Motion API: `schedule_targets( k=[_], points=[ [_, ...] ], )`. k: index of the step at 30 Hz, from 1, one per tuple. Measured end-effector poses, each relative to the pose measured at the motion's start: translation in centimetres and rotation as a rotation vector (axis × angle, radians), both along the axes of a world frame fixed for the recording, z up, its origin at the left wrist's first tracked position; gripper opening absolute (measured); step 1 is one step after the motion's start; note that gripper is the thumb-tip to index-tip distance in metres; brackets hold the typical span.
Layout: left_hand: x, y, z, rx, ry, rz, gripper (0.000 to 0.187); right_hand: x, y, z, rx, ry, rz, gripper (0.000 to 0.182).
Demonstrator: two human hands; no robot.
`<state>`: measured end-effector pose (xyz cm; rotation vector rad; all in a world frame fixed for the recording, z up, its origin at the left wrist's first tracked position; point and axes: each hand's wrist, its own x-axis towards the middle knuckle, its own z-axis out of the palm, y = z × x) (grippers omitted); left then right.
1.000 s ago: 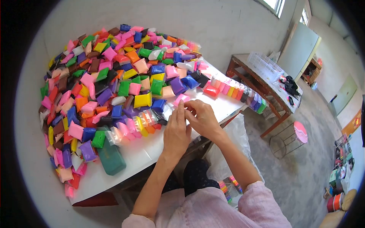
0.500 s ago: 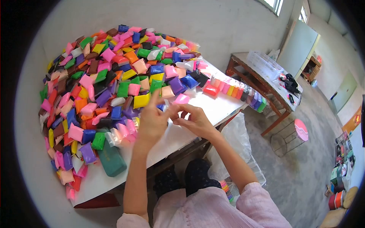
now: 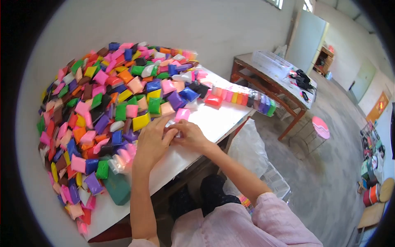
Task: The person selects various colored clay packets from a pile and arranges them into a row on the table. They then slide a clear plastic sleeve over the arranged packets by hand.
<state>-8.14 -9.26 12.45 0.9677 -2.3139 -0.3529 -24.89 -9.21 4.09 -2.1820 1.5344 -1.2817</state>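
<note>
My left hand [image 3: 153, 140] and my right hand [image 3: 188, 135] meet low over the white table [image 3: 214, 129], both with fingers bent together. A small whitish piece [image 3: 171, 123] shows between them; its kind is mostly hidden by the fingers. Just beyond my fingertips lies a pink packet [image 3: 182, 114], and a yellow packet [image 3: 141, 122] sits beyond my left hand. Left of my left wrist is a clear bag holding pink and pale packets [image 3: 124, 158], near a dark green box [image 3: 117, 187].
A big heap of small coloured packets [image 3: 98, 111] covers the table's left side. A row of coloured packets in clear wrap [image 3: 242, 99] lies at the right corner. Beyond are a wooden table [image 3: 267, 78] with a clear bin, a pink-topped stool [image 3: 320, 127] and a white basket [image 3: 275, 181].
My hands were raised and apart-fingered over the table; now they have come down and closed together around the whitish piece. The view has shifted, too.
</note>
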Motion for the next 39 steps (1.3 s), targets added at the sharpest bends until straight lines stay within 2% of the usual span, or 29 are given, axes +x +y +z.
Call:
schedule_targets(
  k=[5, 8, 9, 12, 15, 18, 24, 30, 36, 39],
  points=[
    [-0.1, -0.3, -1.1, -0.101, -0.129, 0.027, 0.037, 0.3, 0.1, -0.5, -0.014, 0.041, -0.033, 0.028],
    [-0.2, -0.2, -1.3, -0.132, -0.153, 0.042, 0.035, 0.4, 0.5, 0.1, 0.005, -0.090, -0.009, 0.029],
    [-0.2, -0.3, -1.7, -0.175, -0.119, 0.035, 0.029, 0.4, 0.7, 0.4, 0.059, -0.084, -0.021, 0.029],
    [-0.2, -0.4, -1.7, -0.170, -0.184, 0.045, 0.023, 0.8, 0.5, -0.3, -0.008, -0.033, -0.036, 0.025],
    [-0.2, -0.5, -2.1, -0.255, -0.131, 0.037, 0.019, 1.2, 0.3, -0.7, -0.015, 0.041, -0.099, 0.027],
    [-0.3, -0.3, -1.8, -0.226, -0.169, 0.050, 0.018, 1.3, 0.7, -0.6, -0.021, 0.028, -0.094, 0.027],
    [-0.2, -0.1, -2.1, -0.307, -0.162, 0.051, 0.020, 1.0, 2.2, 0.5, -0.006, -0.061, -0.094, 0.025],
    [-0.4, 0.1, -2.0, -0.302, -0.194, 0.038, 0.031, 0.8, 1.4, -0.5, -0.047, 0.038, -0.032, 0.030],
    [-0.2, 0.9, -2.3, -0.455, -0.103, 0.039, 0.034, 0.8, 2.4, 0.5, 0.014, -0.019, -0.047, 0.032],
    [-0.7, 3.9, -2.0, -0.443, 0.058, 0.017, 0.029, 0.4, 2.2, -0.4, -0.067, -0.060, -0.032, 0.038]
  ],
)
